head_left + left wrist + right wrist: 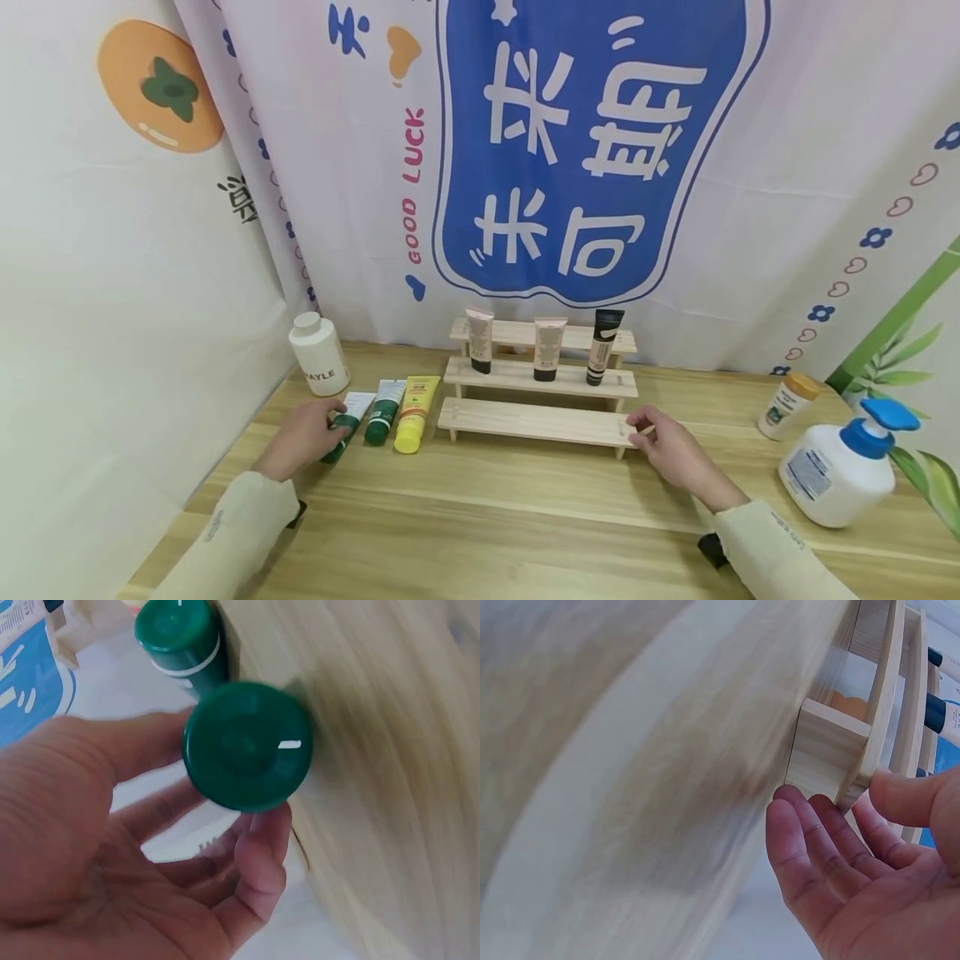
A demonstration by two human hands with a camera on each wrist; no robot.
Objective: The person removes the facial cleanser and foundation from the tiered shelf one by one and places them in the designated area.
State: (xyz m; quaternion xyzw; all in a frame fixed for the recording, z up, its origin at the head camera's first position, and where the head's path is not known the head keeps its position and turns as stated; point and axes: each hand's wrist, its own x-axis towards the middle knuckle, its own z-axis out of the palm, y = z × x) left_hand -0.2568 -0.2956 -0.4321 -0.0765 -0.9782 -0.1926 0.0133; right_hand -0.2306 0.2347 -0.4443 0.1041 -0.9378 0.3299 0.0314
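Observation:
On the left, my left hand (306, 433) holds a green and white squeeze tube (349, 423) between thumb and fingers. Its round green cap (249, 746) faces the left wrist camera. Beside it lie a second green and white tube (386, 411) and a yellow tube (416, 414). My right hand (670, 448) pinches the right end of the lowest step of a three-step wooden rack (536, 421), the thumb on the step's edge and the fingers below. Two pale pink tubes (550, 348) and a black tube (603, 347) stand upright on the middle step.
A white bottle (319, 354) stands at the back left. To the right are an orange-capped bottle (788, 406) and a white pump bottle (838, 471) with a blue head. Behind the rack hangs a printed curtain (360, 208), along the table's (480, 525) back edge.

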